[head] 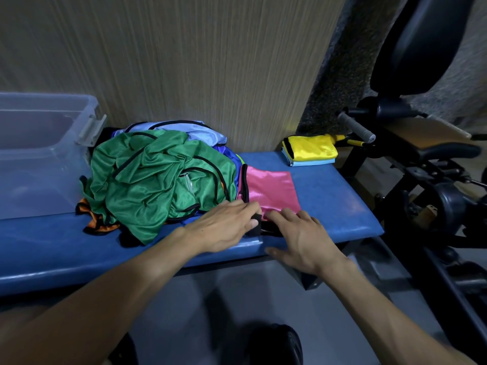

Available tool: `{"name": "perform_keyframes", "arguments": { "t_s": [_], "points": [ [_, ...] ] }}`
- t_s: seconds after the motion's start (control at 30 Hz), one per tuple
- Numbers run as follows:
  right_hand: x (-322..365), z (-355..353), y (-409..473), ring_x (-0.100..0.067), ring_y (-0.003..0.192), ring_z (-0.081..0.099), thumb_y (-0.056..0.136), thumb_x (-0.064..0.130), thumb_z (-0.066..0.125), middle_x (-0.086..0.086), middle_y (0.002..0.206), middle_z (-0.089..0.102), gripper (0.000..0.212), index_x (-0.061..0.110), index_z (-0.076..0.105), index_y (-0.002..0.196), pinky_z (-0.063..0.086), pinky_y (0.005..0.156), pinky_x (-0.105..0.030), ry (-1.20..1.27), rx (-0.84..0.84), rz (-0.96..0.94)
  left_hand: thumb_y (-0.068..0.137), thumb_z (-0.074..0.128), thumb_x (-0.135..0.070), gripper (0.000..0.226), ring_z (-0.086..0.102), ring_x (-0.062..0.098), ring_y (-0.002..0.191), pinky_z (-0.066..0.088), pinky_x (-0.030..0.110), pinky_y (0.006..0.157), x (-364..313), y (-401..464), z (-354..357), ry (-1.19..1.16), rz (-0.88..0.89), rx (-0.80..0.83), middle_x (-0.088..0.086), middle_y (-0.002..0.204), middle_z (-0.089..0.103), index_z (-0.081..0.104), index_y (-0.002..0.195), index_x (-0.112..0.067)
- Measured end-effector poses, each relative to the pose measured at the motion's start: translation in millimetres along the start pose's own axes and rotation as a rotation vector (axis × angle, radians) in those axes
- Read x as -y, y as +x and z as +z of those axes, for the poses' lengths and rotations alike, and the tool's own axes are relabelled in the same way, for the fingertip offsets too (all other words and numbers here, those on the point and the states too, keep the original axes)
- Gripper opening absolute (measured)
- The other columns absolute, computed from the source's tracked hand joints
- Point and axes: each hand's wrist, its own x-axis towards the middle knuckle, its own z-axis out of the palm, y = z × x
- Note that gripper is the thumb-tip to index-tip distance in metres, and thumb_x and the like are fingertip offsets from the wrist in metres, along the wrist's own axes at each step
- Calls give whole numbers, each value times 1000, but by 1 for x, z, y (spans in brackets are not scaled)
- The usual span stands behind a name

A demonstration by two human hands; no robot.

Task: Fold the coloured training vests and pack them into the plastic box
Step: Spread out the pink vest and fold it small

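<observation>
Both hands flat on near edge of pink vest (268,188), fingers straight, not gripping: left hand (224,225), right hand (303,238). They hide its near black trim. Vest lies on blue bench (329,196), long axis running away. Green vest (158,180) pile beside it hides others. Folded yellow vest (312,146) far right. Plastic box (39,154) far left, cut off.

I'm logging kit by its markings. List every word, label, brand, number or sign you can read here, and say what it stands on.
None can be read.
Green vest: a small whitish tag shows among the folds, too small and blurred to read.
Pink vest, yellow vest, plastic box: no print visible.
Black gym equipment: no legible label or brand.
</observation>
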Motion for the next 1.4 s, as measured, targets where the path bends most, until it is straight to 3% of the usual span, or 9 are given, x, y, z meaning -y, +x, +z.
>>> {"name": "perform_keyframes", "arguments": {
  "t_s": [0.17, 0.3, 0.43, 0.6, 0.73, 0.93, 1.07, 1.2, 1.4],
  "points": [
    [-12, 7, 5, -25, 116, 45, 84, 49, 69, 8, 125, 45, 60, 36, 46, 138, 47, 94, -44, 106, -23, 38, 109, 30, -36, 20, 29, 12, 140, 23, 39, 117, 11, -1, 5, -38, 93, 56, -10, 132, 51, 41, 123, -26],
    [-17, 12, 7, -21, 114, 41, 88, 41, 67, 12, 123, 43, 54, 48, 48, 138, 44, 94, -42, 194, -34, 16, 110, 31, -36, 16, 47, 6, 113, 10, 35, 124, 15, -1, 4, -76, 105, 32, -15, 108, 47, 41, 118, -26],
    [-16, 17, 5, -20, 113, 38, 93, 39, 61, 11, 124, 39, 56, 51, 41, 144, 42, 96, -43, 198, -29, -31, 109, 36, -33, 17, 48, 20, 92, 34, 32, 94, 14, 2, 0, -83, 42, -23, -8, 94, 48, 44, 116, -19],
    [-16, 19, 6, -19, 111, 42, 93, 30, 62, 12, 122, 43, 52, 44, 48, 141, 42, 95, -42, 185, -76, -39, 103, 52, -30, 12, 54, 20, 73, 37, 37, 67, 14, 17, 2, -252, -148, -92, -5, 77, 58, 53, 101, -18],
    [-25, 20, 6, -18, 111, 47, 86, 22, 68, 12, 120, 52, 60, 38, 50, 141, 39, 92, -36, 220, -100, -71, 96, 62, -31, 11, 57, 14, 63, 49, 37, 65, 17, 22, 6, -342, -271, -173, -5, 67, 62, 63, 88, -23],
    [-33, 24, 7, -17, 107, 48, 84, 22, 65, 12, 120, 53, 64, 38, 47, 143, 43, 84, -36, 253, -120, -118, 99, 59, -30, 15, 43, 10, 50, 42, 35, 59, 19, 27, 2, -434, -338, -199, -2, 56, 55, 57, 85, -27],
    [-31, 24, 9, -21, 108, 46, 88, 36, 58, 8, 122, 47, 71, 49, 27, 150, 45, 90, -41, 199, -97, -167, 103, 53, -31, 6, 38, 12, 51, 36, 31, 55, 18, 19, -12, -432, -228, -164, 1, 55, 48, 52, 98, -29],
    [-25, 24, 14, -28, 104, 49, 90, 45, 56, -1, 116, 47, 69, 52, 19, 148, 44, 99, -52, 70, -110, -210, 105, 51, -35, 2, 44, 21, 57, 43, 36, 59, 14, 6, -13, -418, -95, -137, 7, 63, 52, 50, 104, -34],
    [-19, 23, 12, -30, 111, 47, 94, 47, 55, -3, 121, 44, 70, 49, 17, 153, 36, 110, -57, -20, -98, -203, 103, 57, -29, 8, 36, 10, 51, 34, 30, 54, 14, 7, -1, -443, -181, -204, 1, 56, 49, 57, 95, -25]
  ]
}}
